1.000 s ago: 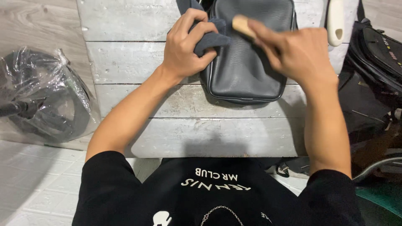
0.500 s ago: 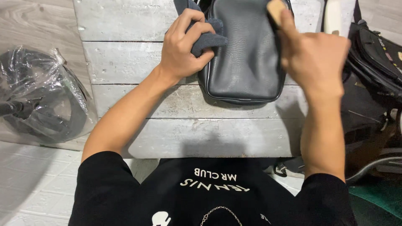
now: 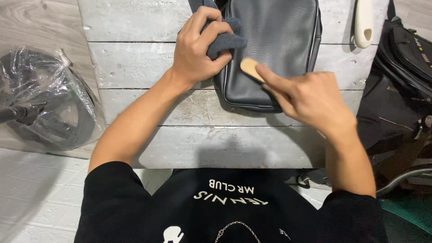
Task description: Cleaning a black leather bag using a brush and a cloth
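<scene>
White plank table, bearing dark leather bag at far centre. Left hand, grip closed on dark cloth at bag's edge. Right hand, grip closed around wooden brush, touching bag.

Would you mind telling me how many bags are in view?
2: the dark leather bag on the plank table under both hands, and a black bag at the right edge. Others may be hidden there.
</scene>
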